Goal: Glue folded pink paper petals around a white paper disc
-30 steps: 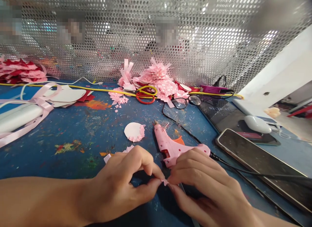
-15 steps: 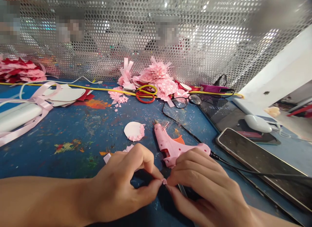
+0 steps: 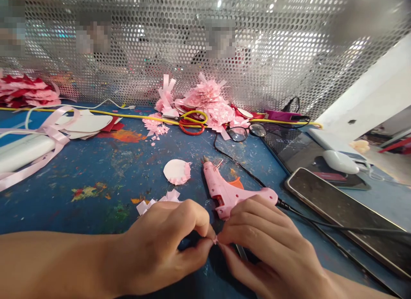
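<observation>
My left hand [image 3: 167,243] and my right hand [image 3: 266,247] meet low in the middle, and both pinch one tiny pink paper piece [image 3: 215,239] between thumb and forefinger. Just beyond my right knuckles lies a pink glue gun [image 3: 224,189] on its side, nozzle pointing away, its black cord running off to the right. A white paper disc with a pink fringed edge [image 3: 176,171] lies left of the nozzle. A few pink paper scraps [image 3: 157,201] lie beside my left knuckles.
The blue paint-stained table [image 3: 105,170] ends at a perforated metal screen [image 3: 199,46]. Before it lie a pink fringed paper pile [image 3: 205,102], red-and-yellow scissors [image 3: 191,123], glasses [image 3: 245,133] and pink ribbon [image 3: 48,140]. A phone [image 3: 346,213] and a white mouse [image 3: 340,162] lie right.
Both hands stay together on the small pink piece; my left fingers have curled lower and tighter over it. The pink scraps by my left knuckles show more.
</observation>
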The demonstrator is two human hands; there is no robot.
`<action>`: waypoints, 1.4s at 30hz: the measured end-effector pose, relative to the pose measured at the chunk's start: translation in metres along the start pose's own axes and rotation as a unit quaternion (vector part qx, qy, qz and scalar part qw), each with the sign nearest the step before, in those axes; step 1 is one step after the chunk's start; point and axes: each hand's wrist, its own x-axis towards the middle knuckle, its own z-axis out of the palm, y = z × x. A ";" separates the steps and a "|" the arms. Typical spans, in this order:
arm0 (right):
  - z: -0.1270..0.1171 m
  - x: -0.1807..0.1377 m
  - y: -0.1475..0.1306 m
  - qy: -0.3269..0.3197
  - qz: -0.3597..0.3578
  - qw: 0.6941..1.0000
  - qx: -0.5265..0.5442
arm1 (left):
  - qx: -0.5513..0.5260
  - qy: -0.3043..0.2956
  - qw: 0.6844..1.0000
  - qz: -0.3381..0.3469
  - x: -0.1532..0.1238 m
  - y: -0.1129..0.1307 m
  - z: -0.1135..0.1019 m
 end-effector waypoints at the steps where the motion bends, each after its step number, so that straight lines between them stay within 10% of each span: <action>1: 0.000 0.000 0.000 -0.001 -0.003 1.000 -0.003 | 0.005 -0.001 1.000 0.015 0.000 0.000 0.000; 22: -0.004 -0.002 -0.009 -0.035 -0.098 0.986 -0.128 | 0.025 -0.059 0.991 0.116 -0.005 -0.002 -0.001; 32: -0.009 0.004 -0.002 0.053 0.020 0.997 -0.049 | 0.023 -0.035 0.999 -0.013 0.008 0.005 -0.010; 42: -0.007 0.006 -0.001 0.044 0.014 0.998 -0.042 | -0.060 -0.071 0.995 0.031 0.014 0.001 -0.011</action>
